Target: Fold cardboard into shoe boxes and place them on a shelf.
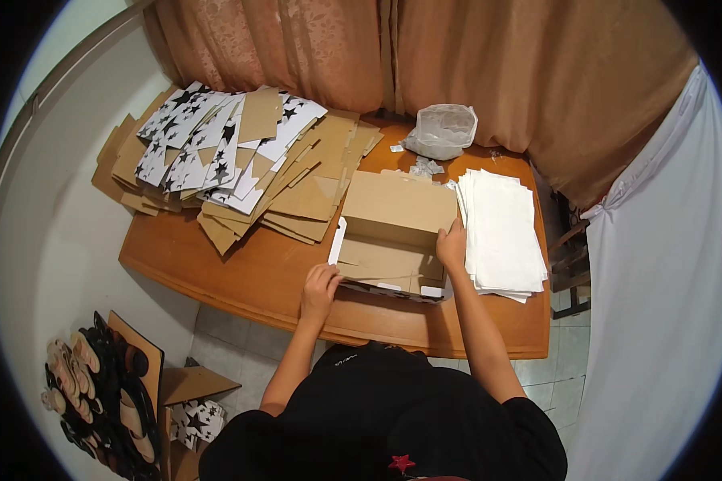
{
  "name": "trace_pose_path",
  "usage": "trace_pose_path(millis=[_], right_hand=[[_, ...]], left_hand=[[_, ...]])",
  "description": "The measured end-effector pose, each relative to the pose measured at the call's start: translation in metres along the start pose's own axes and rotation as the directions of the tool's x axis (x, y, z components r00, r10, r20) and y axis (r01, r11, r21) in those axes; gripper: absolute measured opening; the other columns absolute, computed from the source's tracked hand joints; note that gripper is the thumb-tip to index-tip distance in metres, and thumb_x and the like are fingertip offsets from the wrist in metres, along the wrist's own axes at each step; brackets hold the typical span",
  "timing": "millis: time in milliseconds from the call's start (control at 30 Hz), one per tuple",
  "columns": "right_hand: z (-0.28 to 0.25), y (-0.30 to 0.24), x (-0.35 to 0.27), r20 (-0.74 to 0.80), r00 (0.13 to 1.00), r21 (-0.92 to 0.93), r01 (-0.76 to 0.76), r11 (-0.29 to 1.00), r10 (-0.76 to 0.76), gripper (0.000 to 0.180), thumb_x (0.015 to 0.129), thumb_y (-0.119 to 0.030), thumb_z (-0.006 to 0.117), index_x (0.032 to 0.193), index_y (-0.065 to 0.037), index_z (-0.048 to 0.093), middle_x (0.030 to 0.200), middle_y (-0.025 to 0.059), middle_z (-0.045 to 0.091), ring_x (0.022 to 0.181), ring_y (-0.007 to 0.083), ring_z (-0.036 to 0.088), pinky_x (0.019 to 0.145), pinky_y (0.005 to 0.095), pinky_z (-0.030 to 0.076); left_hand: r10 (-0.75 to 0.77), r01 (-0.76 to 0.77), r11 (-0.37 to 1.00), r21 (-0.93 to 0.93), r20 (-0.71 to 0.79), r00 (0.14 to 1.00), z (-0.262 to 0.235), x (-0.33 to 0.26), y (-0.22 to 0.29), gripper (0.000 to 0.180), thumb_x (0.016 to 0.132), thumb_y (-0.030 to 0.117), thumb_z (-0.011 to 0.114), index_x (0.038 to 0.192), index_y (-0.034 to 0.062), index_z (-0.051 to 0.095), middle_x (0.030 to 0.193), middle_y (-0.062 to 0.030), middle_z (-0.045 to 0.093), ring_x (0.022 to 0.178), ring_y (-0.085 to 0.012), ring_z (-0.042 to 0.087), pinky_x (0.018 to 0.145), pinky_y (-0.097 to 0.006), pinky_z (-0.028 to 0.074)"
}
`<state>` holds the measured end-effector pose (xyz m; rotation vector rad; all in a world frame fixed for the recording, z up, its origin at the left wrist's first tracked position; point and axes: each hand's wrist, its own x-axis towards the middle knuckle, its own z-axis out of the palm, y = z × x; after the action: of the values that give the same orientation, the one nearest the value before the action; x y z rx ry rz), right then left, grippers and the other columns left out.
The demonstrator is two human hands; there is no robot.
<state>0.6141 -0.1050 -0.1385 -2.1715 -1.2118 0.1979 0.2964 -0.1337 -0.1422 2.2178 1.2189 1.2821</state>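
A cardboard box (401, 200) stands with its lid raised at the back, near the front edge of the wooden table. Its inside is plain brown, and dark star shapes show on its white outer front. At the box's front left corner, my left hand (319, 290) closes its fingers on the edge. My right hand (452, 247) grips the right side wall, thumb toward the inside. The fingertips outside that wall are partly hidden. No contents can be made out inside the box.
Left on the table (176, 255) lies a big pile of flat cardboard blanks (305, 196), some star-printed. White paper sheets (501, 232) are stacked right of the box. Behind it stands a clear plastic bag (441, 136) beside small packets (426, 167). Shoes (88, 377) stand at lower left.
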Motion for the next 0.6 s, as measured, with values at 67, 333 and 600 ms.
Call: trace_pose_path(millis=[67, 333, 600], right_hand=[[-0.002, 0.000, 0.004, 0.061, 0.998, -0.011, 0.025, 1.000, -0.024, 0.055, 0.084, -0.017, 0.051, 0.128, 0.010, 0.033, 0.115, 0.0312, 0.047, 0.106, 0.0427, 0.047, 0.091, 0.0435, 0.039], [0.021, 0.007, 0.000, 0.073, 0.965, 0.264, 0.226, 0.938, -0.253, 0.072, 0.082, -0.026, 0.056, 0.134, 0.010, 0.022, 0.120, 0.0308, 0.042, 0.111, 0.0417, 0.044, 0.095, 0.0425, 0.035], [0.008, -0.002, 0.006, 0.218, 0.975, 0.124, 0.024, 0.992, -0.051, 0.072, 0.084, -0.033, 0.057, 0.137, 0.003, 0.024, 0.118, 0.0263, 0.042, 0.103, 0.0373, 0.047, 0.094, 0.0385, 0.036]], left_hand=[[-0.075, 0.075, 0.997, 0.002, 0.005, 0.997, -0.003, 0.004, 0.004, 0.017, 0.076, 0.005, 0.063, 0.092, 0.0012, 0.059, 0.103, -0.0147, 0.056, 0.090, -0.0322, 0.054, 0.079, -0.038, 0.045], [-0.318, 0.294, 0.936, -0.193, -0.109, 0.942, 0.014, 0.009, -0.004, 0.020, 0.078, 0.002, 0.058, 0.098, 0.0030, 0.059, 0.106, -0.0109, 0.049, 0.098, -0.0273, 0.051, 0.079, -0.032, 0.044], [-0.258, 0.231, 0.921, 0.314, 0.046, 0.965, 0.029, 0.028, 0.039, 0.028, 0.076, 0.012, 0.057, 0.104, 0.0116, 0.058, 0.122, -0.0103, 0.044, 0.125, -0.0301, 0.032, 0.099, -0.054, 0.019]])
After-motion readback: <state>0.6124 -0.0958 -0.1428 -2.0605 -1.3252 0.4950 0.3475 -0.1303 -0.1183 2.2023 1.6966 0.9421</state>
